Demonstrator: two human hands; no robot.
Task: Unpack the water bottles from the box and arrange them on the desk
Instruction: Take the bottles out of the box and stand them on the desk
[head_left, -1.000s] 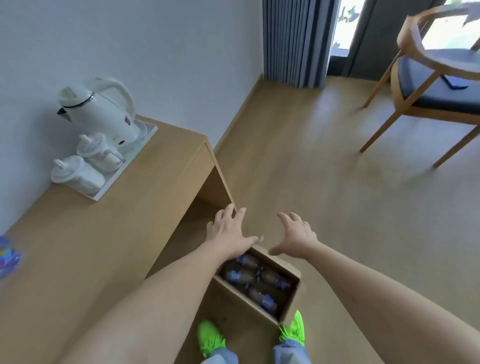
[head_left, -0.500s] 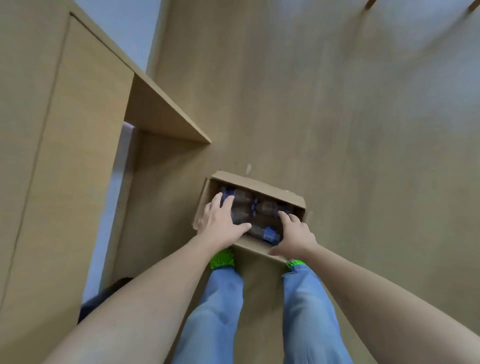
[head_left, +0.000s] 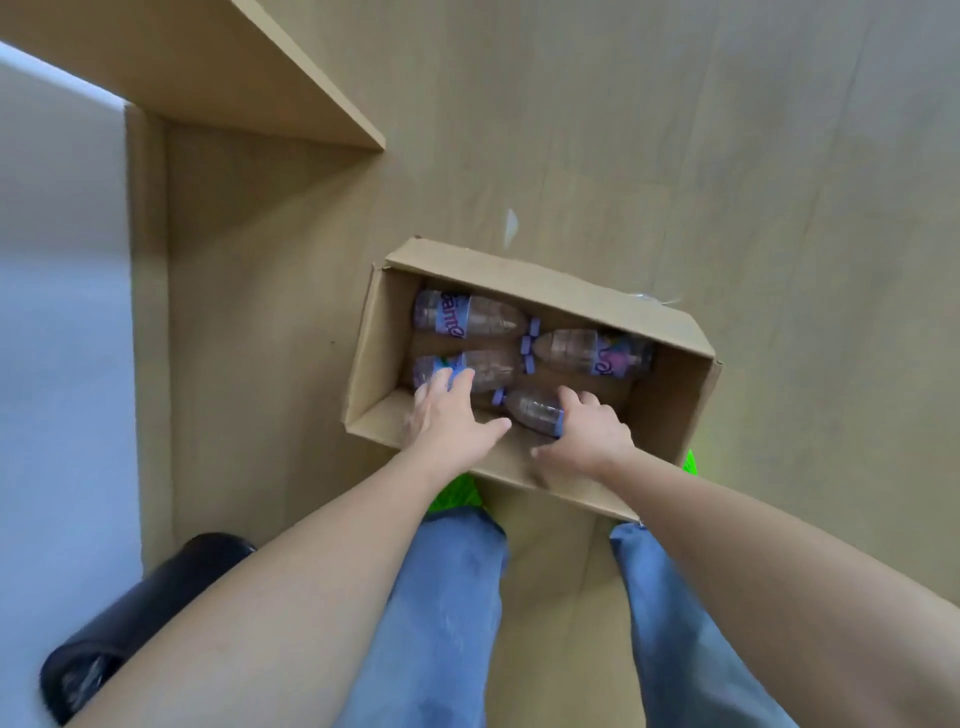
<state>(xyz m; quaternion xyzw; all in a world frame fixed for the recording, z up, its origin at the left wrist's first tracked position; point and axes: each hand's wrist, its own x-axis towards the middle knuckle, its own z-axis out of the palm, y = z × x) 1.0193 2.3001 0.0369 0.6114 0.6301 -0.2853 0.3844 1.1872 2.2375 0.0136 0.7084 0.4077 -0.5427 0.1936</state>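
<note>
Fingers (head_left: 582, 402) of both hands now reach the bottles (head_left: 535, 410) inside the box (head_left: 670, 395).

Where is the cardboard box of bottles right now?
In the head view the cardboard box sits open on the floor at centre, just ahead of the person's feet and right of the desk, with both hands reaching into its near side.

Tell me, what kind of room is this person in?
Probably a bedroom or small office, though little shows: a wooden desk against a pale wall, wood-look flooring, and a cardboard box of water bottles on the floor.
</note>
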